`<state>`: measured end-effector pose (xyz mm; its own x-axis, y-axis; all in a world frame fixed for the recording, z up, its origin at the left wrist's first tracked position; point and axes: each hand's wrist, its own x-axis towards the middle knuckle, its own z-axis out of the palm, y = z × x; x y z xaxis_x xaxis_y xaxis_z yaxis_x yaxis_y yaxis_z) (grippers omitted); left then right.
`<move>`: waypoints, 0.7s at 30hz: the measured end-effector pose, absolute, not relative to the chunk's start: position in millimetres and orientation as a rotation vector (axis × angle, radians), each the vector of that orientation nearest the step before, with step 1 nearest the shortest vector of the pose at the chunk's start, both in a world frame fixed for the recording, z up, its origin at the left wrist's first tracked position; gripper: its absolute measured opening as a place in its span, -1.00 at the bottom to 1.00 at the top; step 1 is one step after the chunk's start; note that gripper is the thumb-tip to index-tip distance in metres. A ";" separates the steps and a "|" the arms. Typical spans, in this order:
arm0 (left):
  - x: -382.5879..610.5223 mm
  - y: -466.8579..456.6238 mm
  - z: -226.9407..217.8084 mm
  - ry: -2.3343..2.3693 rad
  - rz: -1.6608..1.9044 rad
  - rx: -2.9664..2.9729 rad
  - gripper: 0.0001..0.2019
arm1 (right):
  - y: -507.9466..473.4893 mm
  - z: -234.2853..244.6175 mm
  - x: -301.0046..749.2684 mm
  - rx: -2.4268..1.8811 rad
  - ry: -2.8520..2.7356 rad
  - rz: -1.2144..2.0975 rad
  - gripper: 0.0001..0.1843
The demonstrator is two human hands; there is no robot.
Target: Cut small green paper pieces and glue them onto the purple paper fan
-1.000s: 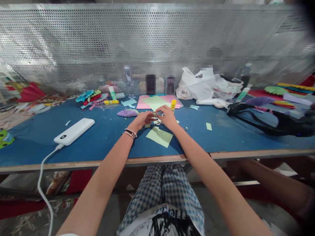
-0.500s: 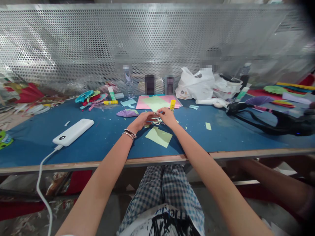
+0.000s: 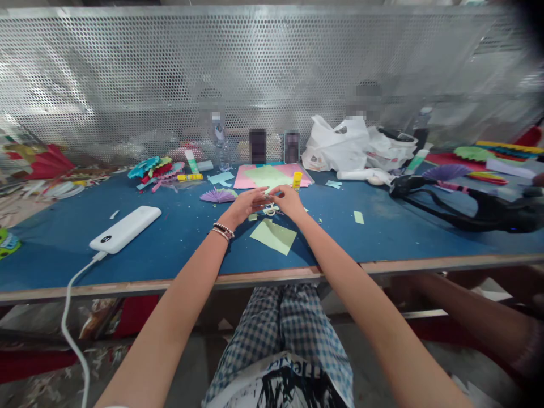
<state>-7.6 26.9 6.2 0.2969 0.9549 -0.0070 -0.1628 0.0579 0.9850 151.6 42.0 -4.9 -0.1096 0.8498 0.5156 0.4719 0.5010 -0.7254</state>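
Observation:
My left hand (image 3: 249,205) and my right hand (image 3: 289,201) meet fingertip to fingertip above the middle of the blue table. The fingers of both are pinched together; whatever lies between them is too small and hidden to name. Just below the fingertips lie white looped handles, apparently of scissors (image 3: 271,211), partly covered by the hands. Nearer to me a pale green paper sheet (image 3: 274,237) lies flat, with small green scraps around. A yellow glue stick (image 3: 297,181) stands upright just beyond my right hand. Left of my left hand rests a purple folded paper fan (image 3: 217,195).
Pink and green paper sheets (image 3: 246,177) lie behind the hands, before two phones. A white power bank (image 3: 126,229) with a cable is at left. White plastic bags (image 3: 338,144) and a black strapped device (image 3: 463,204) occupy the right. Another person's arm (image 3: 476,317) shows at lower right.
The left fingers have straightened a little at the meeting point. Both hands stay in nearly the same place, and the view has shifted slightly.

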 end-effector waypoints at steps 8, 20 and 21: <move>-6.0 26.4 2.6 0.834 1.060 1.249 -0.46 | 42.6 -3.5 151.3 -1.033 -1.566 0.752 -0.85; -8.1 23.6 9.1 0.828 1.154 1.342 -0.44 | 25.9 14.4 151.0 -0.913 -1.291 1.379 -0.68; -8.3 23.6 9.1 0.837 1.159 1.342 -0.43 | 27.0 14.5 151.7 -0.905 -1.266 1.390 -0.67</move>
<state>-8.3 23.6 9.1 0.2666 0.9499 0.1633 -0.1438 -0.1284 0.9812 151.7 27.0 14.5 -0.2121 0.9725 0.0959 -0.1866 0.0560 -0.9808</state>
